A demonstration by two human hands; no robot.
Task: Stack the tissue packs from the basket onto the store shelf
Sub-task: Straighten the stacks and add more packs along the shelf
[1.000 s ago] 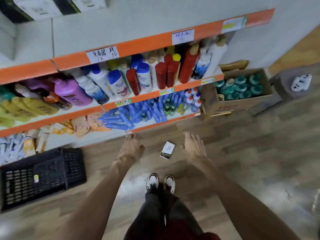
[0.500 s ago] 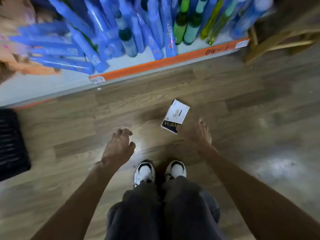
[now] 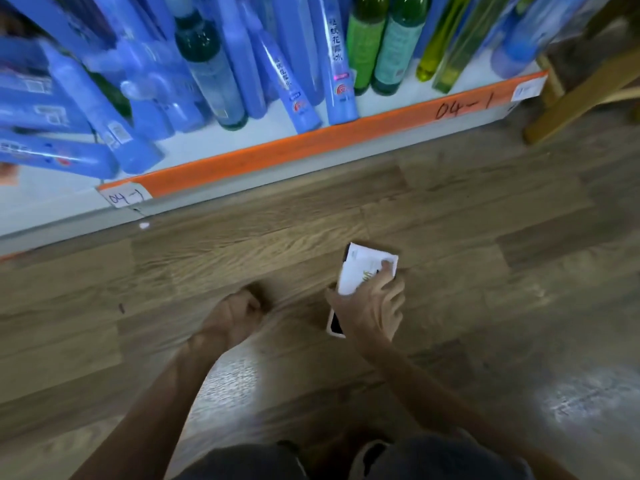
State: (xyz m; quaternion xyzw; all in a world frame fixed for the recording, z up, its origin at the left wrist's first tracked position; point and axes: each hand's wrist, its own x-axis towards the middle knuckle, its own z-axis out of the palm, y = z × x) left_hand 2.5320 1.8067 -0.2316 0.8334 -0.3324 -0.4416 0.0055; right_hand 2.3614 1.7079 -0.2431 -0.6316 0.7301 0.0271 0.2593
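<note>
Right hand [image 3: 372, 306], centre frame, curled over tissue pack [image 3: 360, 271] on floor [image 3: 485, 237]. Left hand [image 3: 235, 315] fisted, empty. Pack judged light, soft, slick-wrapped; grip across long edges.

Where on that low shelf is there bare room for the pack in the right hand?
Bare white shelf left of the paper 04-1 tag, in front of the lying blue tubes; a thin strip between the green bottles and the orange edge. Behind those, bottles crowd tight. The floor along the shelf is open.

Pack [image 3: 360, 270] half hidden under right hand [image 3: 374, 308]; bottles [image 3: 79, 98] blurred.
</note>
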